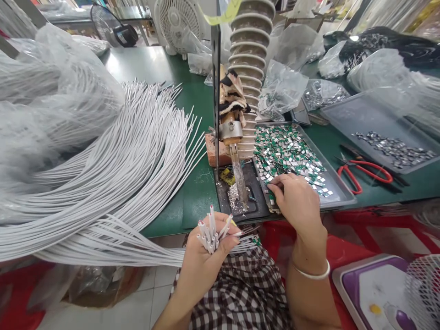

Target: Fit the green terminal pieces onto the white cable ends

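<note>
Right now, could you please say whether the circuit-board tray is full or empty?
Partly full: green circuit boards cover much of the tray, leaving its near-right corner bare.

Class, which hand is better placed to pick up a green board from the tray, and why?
Probably the right hand: it reaches over the tray of green boards, while the left hand grips a bunch of white cables.

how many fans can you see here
3: a black fan at the back left, a white fan back centre, and a purple-and-white fan, cut off by the frame, at lower right. Others may be hidden.
</note>
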The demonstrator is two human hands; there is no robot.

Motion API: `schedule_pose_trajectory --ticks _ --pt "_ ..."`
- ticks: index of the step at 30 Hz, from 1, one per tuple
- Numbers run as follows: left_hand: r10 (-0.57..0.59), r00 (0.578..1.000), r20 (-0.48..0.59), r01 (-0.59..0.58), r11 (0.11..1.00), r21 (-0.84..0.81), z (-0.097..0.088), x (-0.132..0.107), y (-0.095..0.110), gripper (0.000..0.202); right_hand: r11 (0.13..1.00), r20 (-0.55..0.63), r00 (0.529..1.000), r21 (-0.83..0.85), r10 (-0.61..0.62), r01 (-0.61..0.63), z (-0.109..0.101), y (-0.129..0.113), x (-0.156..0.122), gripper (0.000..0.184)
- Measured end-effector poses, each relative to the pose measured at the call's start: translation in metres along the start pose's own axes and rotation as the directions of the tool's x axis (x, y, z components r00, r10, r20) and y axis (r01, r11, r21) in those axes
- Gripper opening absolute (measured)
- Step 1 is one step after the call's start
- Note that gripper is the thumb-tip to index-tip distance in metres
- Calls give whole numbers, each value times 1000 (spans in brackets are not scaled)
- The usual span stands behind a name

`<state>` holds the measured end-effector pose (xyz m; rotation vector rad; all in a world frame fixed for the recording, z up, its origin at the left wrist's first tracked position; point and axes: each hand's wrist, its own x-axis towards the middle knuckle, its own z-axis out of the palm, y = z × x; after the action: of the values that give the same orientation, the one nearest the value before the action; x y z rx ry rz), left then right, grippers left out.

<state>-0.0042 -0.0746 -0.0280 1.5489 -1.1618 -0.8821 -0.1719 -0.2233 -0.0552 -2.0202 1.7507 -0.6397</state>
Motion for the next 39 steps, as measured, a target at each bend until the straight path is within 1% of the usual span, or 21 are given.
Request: schedule_pose_trajectory --ticks 2,4,7,9,10,11,12,13,15,17,21,26,29,31,34,36,37,39 --pt "-3 1000 5 3 1000 23 0 0 0 11 1000 37 999 6 -11 11 1 2 11 11" --pt "-8 1000 0 8 999 49 1 1 1 10 999 46 999 27 -23 22 0 4 14 9" --pt "6 999 -32 -4 998 67 3 3 3 10 996 11 1000 86 -20 19 -6 9 7 8" --pt "26 999 -36 -23 998 62 5 5 6 14 978 -22 998 196 -62 65 -8 8 -5 11" --pt "40 999 -28 -38 998 59 7 7 8 16 951 -35 993 287 -110 116 -9 6 -12 13" --pt "51 999 -18 -50 997 58 9 8 10 18 890 -57 983 417 -173 181 -9 2 -20 12" --pt "56 998 -7 -55 997 61 11 10 12 19 816 -61 973 534 -224 222 -10 -2 -28 11" --pt "56 998 -6 -56 996 64 12 12 13 21 742 -50 969 634 -243 219 -10 -8 -36 10" --pt "40 999 -12 -39 996 76 15 16 16 23 619 14 965 769 -263 157 -9 -19 -50 10" --pt "20 999 -29 -18 997 74 16 18 18 25 558 33 960 819 -278 133 -7 -28 -59 9" --pt "32 999 -23 -30 998 62 16 20 19 25 512 -25 960 842 -278 171 -1 -34 -67 14" --pt "56 998 -10 -55 996 75 15 20 20 27 490 -44 968 856 -249 165 4 -34 -70 18" --pt "63 998 -11 -62 994 94 15 21 22 28 482 -67 965 856 -253 186 4 -34 -72 18" --pt "71 997 -8 -70 993 97 15 22 23 28 515 -91 958 827 -271 224 3 -34 -73 19" --pt "84 996 -14 -82 992 92 15 23 27 24 641 -196 939 690 -282 336 2 -33 -73 29" --pt "88 995 -37 -83 991 110 15 25 29 20 710 -307 921 591 -240 382 2 -33 -73 32" --pt "86 995 -48 -80 989 122 14 26 30 19 725 -364 905 559 -223 403 2 -33 -73 29" --pt "82 995 -60 -74 989 130 14 28 31 17 714 -450 860 517 -242 472 1 -35 -72 23"
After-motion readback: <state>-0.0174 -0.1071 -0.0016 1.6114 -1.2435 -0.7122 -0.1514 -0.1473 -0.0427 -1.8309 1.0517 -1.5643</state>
